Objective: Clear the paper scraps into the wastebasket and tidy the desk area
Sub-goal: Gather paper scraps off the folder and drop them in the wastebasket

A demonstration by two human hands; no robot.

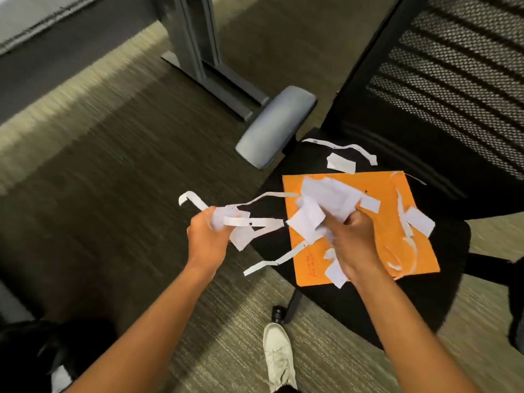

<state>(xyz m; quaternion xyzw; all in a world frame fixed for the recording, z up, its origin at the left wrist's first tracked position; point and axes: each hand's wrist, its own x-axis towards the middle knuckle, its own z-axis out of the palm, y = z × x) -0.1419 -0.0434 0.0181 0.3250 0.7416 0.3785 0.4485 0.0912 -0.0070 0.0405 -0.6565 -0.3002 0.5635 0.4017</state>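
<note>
My left hand (205, 236) is closed on a bunch of white paper strips (249, 222) held over the carpet, left of the chair. My right hand (354, 245) grips a crumpled wad of white paper scraps (326, 205) above an orange envelope (377, 231) lying on the black chair seat (365, 310). More loose scraps lie on the envelope's right side (419, 222) and on the seat behind it (341, 163). No wastebasket shows in this view.
The office chair has a mesh backrest (453, 80) and a grey armrest (276, 126). A grey metal desk leg (209, 66) stands on the carpet behind. My white shoe (279, 355) is by the chair's caster (278, 312). A dark bag (42, 350) sits at lower left.
</note>
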